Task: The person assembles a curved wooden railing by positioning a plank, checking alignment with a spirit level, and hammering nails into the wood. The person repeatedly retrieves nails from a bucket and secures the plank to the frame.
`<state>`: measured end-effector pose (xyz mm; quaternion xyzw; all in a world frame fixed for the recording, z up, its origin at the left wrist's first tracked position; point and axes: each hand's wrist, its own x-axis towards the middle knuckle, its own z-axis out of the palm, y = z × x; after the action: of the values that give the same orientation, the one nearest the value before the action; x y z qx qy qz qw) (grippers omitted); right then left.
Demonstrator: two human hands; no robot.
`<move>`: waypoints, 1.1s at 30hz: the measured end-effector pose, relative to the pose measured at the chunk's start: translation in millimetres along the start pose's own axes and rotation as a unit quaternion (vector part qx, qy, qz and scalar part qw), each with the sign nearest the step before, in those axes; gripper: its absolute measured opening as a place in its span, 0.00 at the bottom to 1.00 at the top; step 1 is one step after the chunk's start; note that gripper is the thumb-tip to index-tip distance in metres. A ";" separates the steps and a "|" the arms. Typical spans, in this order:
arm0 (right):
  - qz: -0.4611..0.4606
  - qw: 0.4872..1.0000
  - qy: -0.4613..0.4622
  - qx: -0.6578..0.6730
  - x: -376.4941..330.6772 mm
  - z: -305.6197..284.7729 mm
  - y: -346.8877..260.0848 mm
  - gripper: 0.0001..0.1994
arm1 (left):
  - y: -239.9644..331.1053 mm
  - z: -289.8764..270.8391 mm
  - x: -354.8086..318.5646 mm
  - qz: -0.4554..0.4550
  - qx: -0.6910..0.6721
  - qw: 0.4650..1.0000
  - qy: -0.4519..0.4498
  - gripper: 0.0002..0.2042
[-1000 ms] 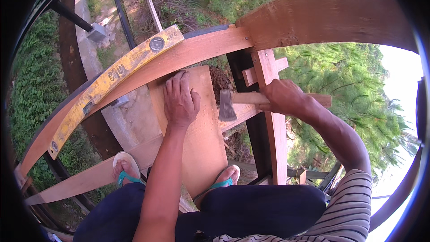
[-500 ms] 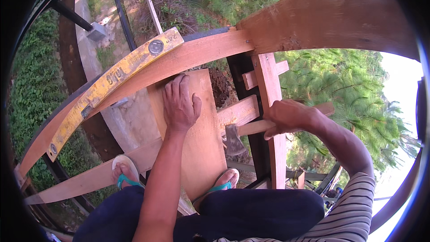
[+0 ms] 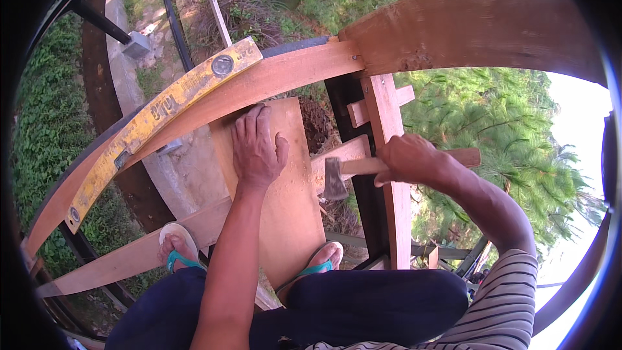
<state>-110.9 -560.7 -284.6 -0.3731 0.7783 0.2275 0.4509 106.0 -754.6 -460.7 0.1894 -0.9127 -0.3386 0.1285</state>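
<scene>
A short-handled hatchet [image 3: 335,180] is gripped in my right hand [image 3: 413,159], its wooden handle running rightward past my fist. The hatchet's metal head hangs just right of a wide wooden board [image 3: 288,220], near its right edge. On that board, toward its far end, my left hand [image 3: 256,149] lies with fingers stretched forward and thumb out to the right, holding nothing. The board slopes away from me between my feet, its far end close to a long wooden beam [image 3: 304,68].
A yellow spirit level [image 3: 162,113] rests along the long beam. A wooden upright [image 3: 389,123] and dark post [image 3: 353,107] stand right of the board. My sandalled feet [image 3: 178,246] are on a crosswise plank [image 3: 116,253]. Ground and plants show far below; a broad brown board [image 3: 479,23] spans the upper right.
My right hand has risen slightly with the hatchet, whose head has moved up and farther from me. My left hand stays at the same place on the board.
</scene>
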 end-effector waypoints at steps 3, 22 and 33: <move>-0.062 0.997 -0.048 -0.019 -1.0 -15.6 12.6 0.25 | -1.9 -0.4 6.8 0.004 -0.006 1.000 0.012 0.28; -0.087 0.988 -0.127 0.003 -2.1 -0.3 9.0 0.25 | 3.0 3.6 11.9 0.000 -0.016 1.000 0.007 0.29; 0.095 0.992 -0.078 0.029 2.0 -10.2 23.3 0.21 | 5.3 8.1 1.1 -0.006 -0.018 1.000 0.001 0.30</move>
<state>-135.3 -554.2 -281.0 -0.2659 0.7786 0.2754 0.4973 100.7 -746.8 -463.1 0.1928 -0.9053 -0.3553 0.1308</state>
